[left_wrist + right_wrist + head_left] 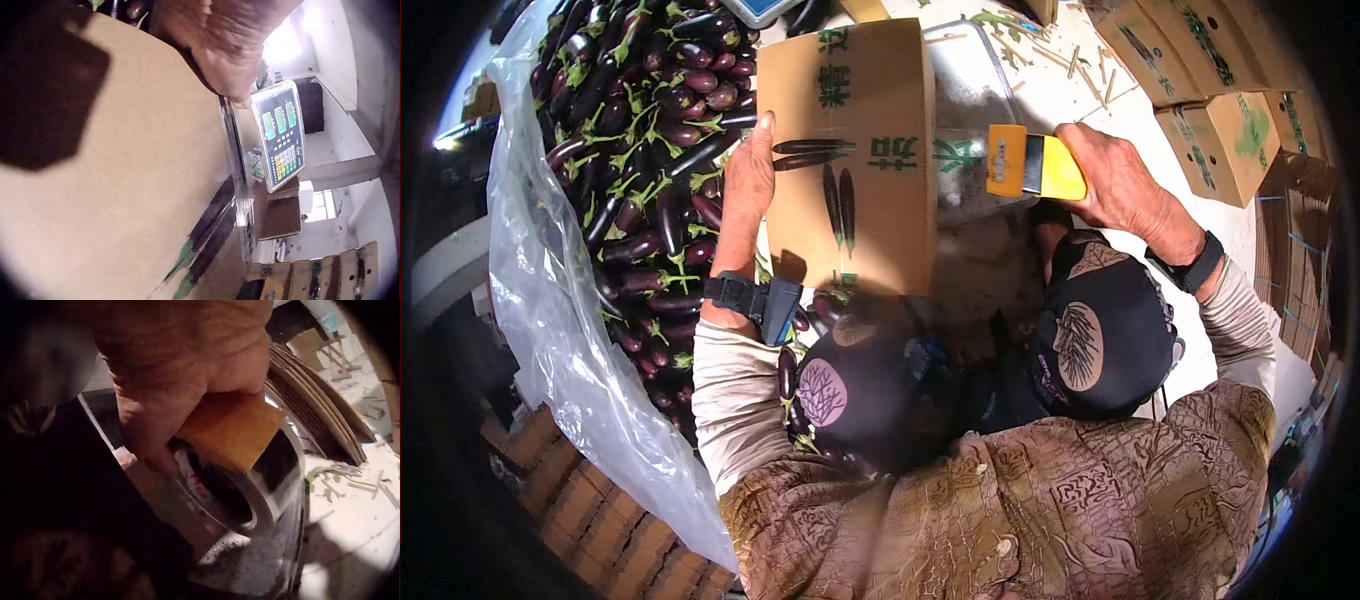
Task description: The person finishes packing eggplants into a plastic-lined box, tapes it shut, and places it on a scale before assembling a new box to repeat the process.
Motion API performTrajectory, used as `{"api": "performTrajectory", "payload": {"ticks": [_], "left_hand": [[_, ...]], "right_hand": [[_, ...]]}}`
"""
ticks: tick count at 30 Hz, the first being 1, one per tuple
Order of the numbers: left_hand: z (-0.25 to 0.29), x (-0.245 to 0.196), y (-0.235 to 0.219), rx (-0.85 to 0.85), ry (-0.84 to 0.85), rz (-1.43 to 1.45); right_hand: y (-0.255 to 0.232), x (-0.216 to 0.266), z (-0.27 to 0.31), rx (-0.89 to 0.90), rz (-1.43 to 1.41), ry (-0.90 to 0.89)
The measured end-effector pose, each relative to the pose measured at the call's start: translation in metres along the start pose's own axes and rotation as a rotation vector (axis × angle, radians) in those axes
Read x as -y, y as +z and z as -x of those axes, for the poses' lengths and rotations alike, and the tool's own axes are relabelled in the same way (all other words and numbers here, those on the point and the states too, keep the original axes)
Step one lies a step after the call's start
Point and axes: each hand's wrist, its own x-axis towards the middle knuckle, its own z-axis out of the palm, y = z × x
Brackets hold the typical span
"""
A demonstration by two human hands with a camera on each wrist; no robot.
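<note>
A brown cardboard box, printed with green characters and dark eggplants, stands in front of the person. On its left edge rests the left hand; the thumb lies along the edge and the other fingers are hidden. A shiny clear strip shows along the box's edge in the left wrist view. To the right of the box, the right hand grips a yellow tape dispenser. The right wrist view shows a tape roll under that hand.
A heap of eggplants fills the left side, bordered by clear plastic sheeting. A digital scale stands beyond the box. Printed boxes and stacked flat cardboard stand at right. Stem scraps litter the white surface.
</note>
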Motion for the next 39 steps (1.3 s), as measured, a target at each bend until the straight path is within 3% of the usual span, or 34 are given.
{"api": "performTrajectory", "payload": {"ticks": [5, 12, 14, 17, 23, 25, 29, 34, 35, 37, 39], "left_hand": [[0.003, -0.007, -0.005, 0.071, -0.023, 0.064], [-0.006, 0.008, -0.003, 0.104, -0.080, 0.079], [-0.003, 0.007, -0.004, 0.123, -0.130, 0.116], [-0.002, 0.001, -0.005, 0.086, -0.047, 0.079], [-0.001, 0.005, -0.003, 0.068, -0.085, 0.110], [-0.004, 0.009, -0.001, 0.030, 0.021, 0.111], [-0.010, 0.022, 0.001, 0.042, -0.056, 0.081], [-0.005, 0.017, -0.001, 0.046, -0.102, 0.141], [-0.006, 0.021, 0.001, 0.029, -0.061, 0.153], [-0.007, 0.023, 0.000, 0.012, -0.022, 0.167], [-0.006, 0.023, 0.002, 0.017, -0.047, 0.223]], "right_hand": [[0.019, -0.034, 0.032, -0.056, -0.033, 0.028], [0.060, -0.082, 0.061, 0.020, -0.009, 0.162], [0.070, -0.080, 0.060, 0.080, -0.012, 0.208], [0.083, -0.083, 0.067, 0.017, -0.103, 0.247], [0.085, -0.088, 0.079, 0.052, -0.145, 0.324], [0.081, -0.087, 0.086, 0.029, -0.123, 0.310], [0.080, -0.066, 0.072, 0.106, -0.068, 0.360], [0.065, -0.039, 0.016, 0.249, 0.147, 0.256], [0.076, -0.047, 0.011, 0.248, 0.153, 0.254], [0.091, -0.054, 0.004, 0.105, 0.210, 0.022], [0.100, -0.047, -0.011, 0.134, 0.236, 0.052]]}}
